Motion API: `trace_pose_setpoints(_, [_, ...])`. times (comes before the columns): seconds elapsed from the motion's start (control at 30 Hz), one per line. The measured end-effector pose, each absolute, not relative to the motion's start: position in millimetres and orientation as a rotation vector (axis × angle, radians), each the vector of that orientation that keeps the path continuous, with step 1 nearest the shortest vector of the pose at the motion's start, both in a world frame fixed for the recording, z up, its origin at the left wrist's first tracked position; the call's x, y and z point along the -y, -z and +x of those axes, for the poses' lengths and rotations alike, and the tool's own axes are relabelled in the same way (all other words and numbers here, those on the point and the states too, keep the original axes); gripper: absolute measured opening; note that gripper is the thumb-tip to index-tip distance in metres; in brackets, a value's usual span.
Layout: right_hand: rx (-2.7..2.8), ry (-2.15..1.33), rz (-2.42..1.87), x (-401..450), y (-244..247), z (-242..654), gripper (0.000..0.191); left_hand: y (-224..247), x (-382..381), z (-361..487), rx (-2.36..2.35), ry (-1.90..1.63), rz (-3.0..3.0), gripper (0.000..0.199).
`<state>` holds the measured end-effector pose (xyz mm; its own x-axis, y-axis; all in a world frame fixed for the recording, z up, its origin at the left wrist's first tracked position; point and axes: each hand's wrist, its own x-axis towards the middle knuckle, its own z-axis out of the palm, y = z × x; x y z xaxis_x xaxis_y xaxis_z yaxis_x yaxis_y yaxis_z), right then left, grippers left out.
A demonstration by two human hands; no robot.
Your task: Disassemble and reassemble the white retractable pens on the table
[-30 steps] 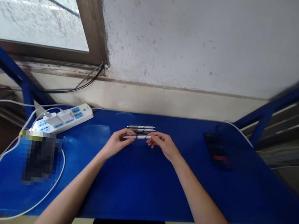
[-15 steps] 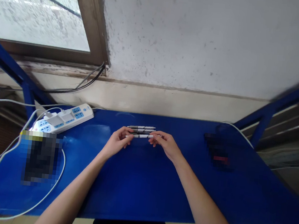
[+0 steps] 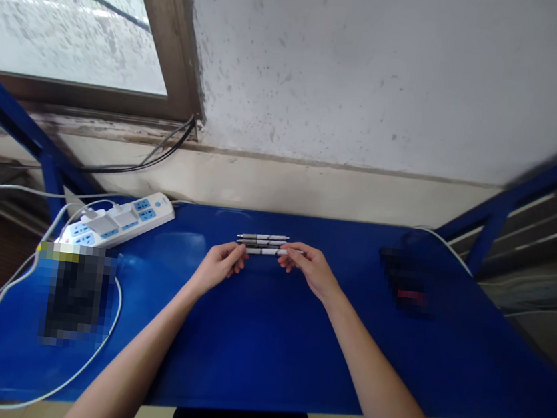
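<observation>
Several slim pens lie side by side, crosswise in front of me. The front pen [image 3: 269,251] is white with darker marks and a dark left part. My left hand [image 3: 218,266] is closed at its left end, thumb and fingertips pinching there. My right hand [image 3: 312,270] pinches the right end between thumb and fingers. Just beyond, touching or nearly so, lie the other white pens [image 3: 270,237] with grey-black left halves, parallel to the front one. Parts of the pens' ends are hidden by my fingers.
The pens are on a blue tabletop [image 3: 263,341]. A white power strip [image 3: 150,211] with plugged-in chargers stands at the back left, beside a pixelated dark object [image 3: 77,300] and a looping white cable [image 3: 119,305]. Another blurred dark item [image 3: 404,280] lies on the right.
The front pen has shifted slightly away from me, closer to the other pens. Both hands stay at its ends, the left thumb a little farther up.
</observation>
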<state>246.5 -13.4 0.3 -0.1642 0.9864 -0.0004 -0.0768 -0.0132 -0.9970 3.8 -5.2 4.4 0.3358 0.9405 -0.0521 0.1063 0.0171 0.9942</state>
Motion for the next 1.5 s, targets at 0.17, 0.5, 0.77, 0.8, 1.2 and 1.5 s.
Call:
trace_pose_setpoints(0.17, [1.272,-1.362,-1.081,13.2,0.1,247.0,0.027,-5.2,6.1,2.4,-1.002,-0.893,1.466,0.034])
trace_pose_setpoints(0.5, [1.285,-1.356,-1.087,13.7,-1.1,245.7,0.027,-5.9,6.3,3.8,-0.996,-0.856,1.457,0.033])
trace_pose_setpoints(0.77, [1.299,-1.360,-1.088,13.9,-0.7,244.9,0.026,-9.0,6.5,2.9,-0.954,-0.859,1.459,0.031])
trace_pose_setpoints(0.8, [1.301,-1.359,-1.088,13.8,-0.5,244.9,0.026,-10.0,6.8,3.0,-0.957,-0.865,1.450,0.031])
trace_pose_setpoints(1.2, [1.245,-1.523,-0.986,16.9,-4.9,244.6,0.018,-9.9,7.0,3.6,-0.912,-0.903,1.294,0.027])
trace_pose_setpoints(1.5, [0.948,-1.843,-0.601,19.9,-10.2,243.5,0.044,-8.9,5.9,1.3,-0.779,-0.990,1.015,0.028])
